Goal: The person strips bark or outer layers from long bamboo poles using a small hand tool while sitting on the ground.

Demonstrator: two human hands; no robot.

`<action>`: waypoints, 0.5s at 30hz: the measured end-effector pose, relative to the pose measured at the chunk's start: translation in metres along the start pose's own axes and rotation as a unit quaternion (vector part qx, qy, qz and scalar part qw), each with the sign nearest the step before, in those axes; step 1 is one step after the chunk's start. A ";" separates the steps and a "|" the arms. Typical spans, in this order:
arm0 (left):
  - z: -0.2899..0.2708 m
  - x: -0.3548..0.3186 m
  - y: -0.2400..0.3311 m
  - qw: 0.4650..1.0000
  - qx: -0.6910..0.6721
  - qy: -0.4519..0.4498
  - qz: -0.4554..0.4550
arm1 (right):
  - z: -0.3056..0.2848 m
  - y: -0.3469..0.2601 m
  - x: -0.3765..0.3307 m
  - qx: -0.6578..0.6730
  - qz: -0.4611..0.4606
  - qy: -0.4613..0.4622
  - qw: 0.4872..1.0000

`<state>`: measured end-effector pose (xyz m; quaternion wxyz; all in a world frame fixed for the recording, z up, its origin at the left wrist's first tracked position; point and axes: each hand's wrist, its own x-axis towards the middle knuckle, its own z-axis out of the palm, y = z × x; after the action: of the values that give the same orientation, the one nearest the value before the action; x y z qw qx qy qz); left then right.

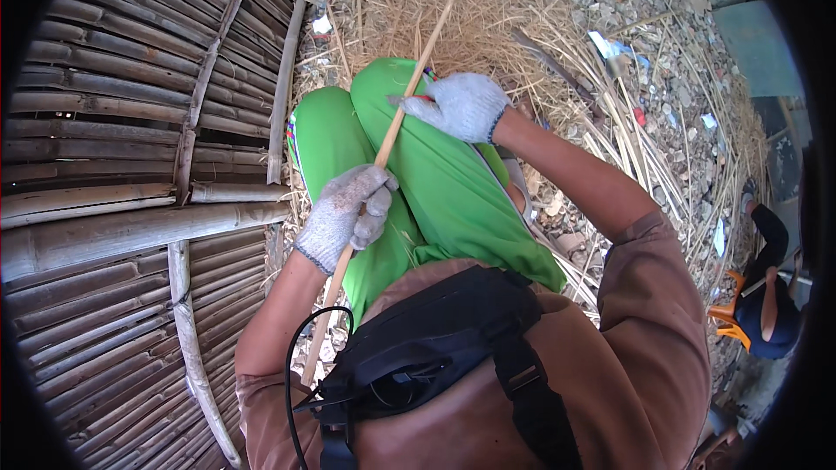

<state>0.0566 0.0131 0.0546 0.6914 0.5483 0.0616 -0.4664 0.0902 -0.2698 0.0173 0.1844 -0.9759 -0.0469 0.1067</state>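
**One bamboo strip, worked across the lap**

The bamboo strip (383, 152) lies diagonally over the green trousers (453, 200). Left hand (347, 213) is clenched around its middle; right hand (461, 104) presses a small blade (409, 99) against it higher up. Shaving appears partway: the upper length looks untrimmed. Cut straw (488, 26) surrounds.

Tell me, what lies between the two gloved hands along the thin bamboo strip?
In the head view, between the left hand and right hand runs a bare stretch of bamboo strip, crossing above the green trousers.
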 end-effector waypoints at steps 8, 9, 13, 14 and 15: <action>-0.015 -0.049 -0.005 1.000 0.025 0.011 -0.005 | 0.009 0.011 0.007 0.000 0.013 0.024 1.000; -0.017 -0.060 -0.006 0.999 0.037 0.028 -0.016 | 0.008 0.012 0.009 0.001 0.023 0.021 1.000; -0.020 -0.095 -0.011 0.995 0.081 0.058 -0.022 | 0.006 0.014 0.009 0.020 0.017 0.036 0.999; -0.020 -0.102 -0.011 0.993 0.093 0.064 -0.022 | 0.010 0.016 0.014 0.012 0.014 0.031 0.999; -0.022 -0.108 -0.013 0.993 0.094 0.064 -0.024 | 0.012 0.017 0.015 0.014 0.015 0.030 0.999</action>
<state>-0.0034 0.0933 0.1015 0.6202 0.6379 0.0748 -0.4503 0.1032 -0.2794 -0.0031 0.1975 -0.9767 -0.0253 0.0804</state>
